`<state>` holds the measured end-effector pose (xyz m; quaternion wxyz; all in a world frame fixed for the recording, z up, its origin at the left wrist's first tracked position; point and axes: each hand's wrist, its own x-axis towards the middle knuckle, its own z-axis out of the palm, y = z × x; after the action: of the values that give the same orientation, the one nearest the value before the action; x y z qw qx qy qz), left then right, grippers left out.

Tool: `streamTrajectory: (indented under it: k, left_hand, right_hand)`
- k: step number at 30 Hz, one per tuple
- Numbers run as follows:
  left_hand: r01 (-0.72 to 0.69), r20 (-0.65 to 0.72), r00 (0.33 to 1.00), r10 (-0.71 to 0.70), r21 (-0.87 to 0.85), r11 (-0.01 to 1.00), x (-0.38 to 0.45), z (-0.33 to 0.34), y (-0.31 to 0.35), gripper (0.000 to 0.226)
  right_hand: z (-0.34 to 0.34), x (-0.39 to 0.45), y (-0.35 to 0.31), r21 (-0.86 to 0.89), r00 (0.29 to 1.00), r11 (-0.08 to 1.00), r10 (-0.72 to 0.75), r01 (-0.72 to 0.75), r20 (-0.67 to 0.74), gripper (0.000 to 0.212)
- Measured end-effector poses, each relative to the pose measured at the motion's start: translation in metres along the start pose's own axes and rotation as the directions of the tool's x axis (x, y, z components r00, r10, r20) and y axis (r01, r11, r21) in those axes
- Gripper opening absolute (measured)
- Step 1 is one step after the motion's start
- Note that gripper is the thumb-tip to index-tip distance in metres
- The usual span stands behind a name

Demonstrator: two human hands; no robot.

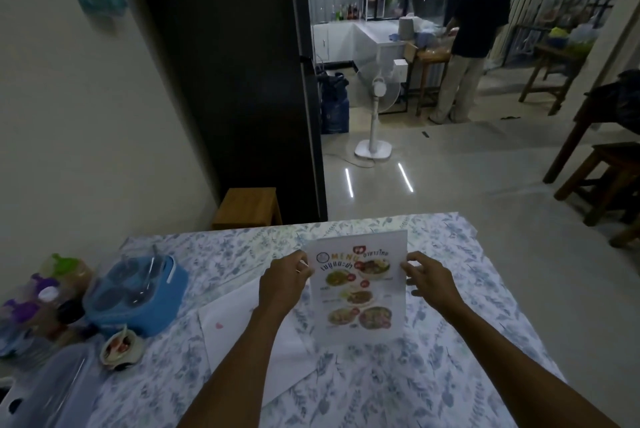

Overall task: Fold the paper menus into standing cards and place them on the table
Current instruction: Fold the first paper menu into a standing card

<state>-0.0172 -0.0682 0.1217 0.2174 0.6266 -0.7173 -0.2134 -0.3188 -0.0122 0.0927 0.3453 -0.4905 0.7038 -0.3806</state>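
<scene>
A paper menu [358, 289] with food pictures and the word MENU stands upright over the table, its printed face toward me. My left hand [282, 284] pinches its left edge near the top. My right hand [427, 277] pinches its right edge at the same height. The menu's lower edge is at or just above the floral tablecloth [433, 358]; I cannot tell if it touches. More white paper sheets [242, 334] lie flat on the cloth under my left forearm, one showing a small red mark.
At the table's left stand a blue caddy [138, 292] with jars and spoons, several bottles [38, 296] and a small sauce cup [121, 351]. A wooden stool [247, 208] stands beyond the table. A white fan [375, 109], dark wooden stools [606, 178] and a person at a counter are farther off.
</scene>
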Motion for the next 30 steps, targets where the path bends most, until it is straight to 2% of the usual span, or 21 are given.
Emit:
streamTrajectory:
  k: [9, 21, 30]
  left_hand:
    - [0.051, -0.038, 0.998, -0.051, -0.009, 0.999, 0.026, 0.011, 0.008, 0.012]
    - [0.030, -0.026, 0.999, -0.030, -0.017, 0.999, 0.020, 0.013, 0.004, 0.010]
    - [0.042, -0.074, 0.996, -0.045, -0.043, 0.998, 0.014, 0.018, 0.007, 0.011]
  right_hand:
    - [0.004, 0.032, 0.002, -0.091, 0.998, 0.994, -0.059, 0.057, -0.016, 0.015]
    - [0.010, 0.031, 0.009, -0.123, 0.995, 0.989, -0.092, 0.086, -0.042, 0.012]
    - [0.021, 0.024, 0.009, -0.193, 0.983, 0.978, -0.113, 0.084, -0.142, 0.010]
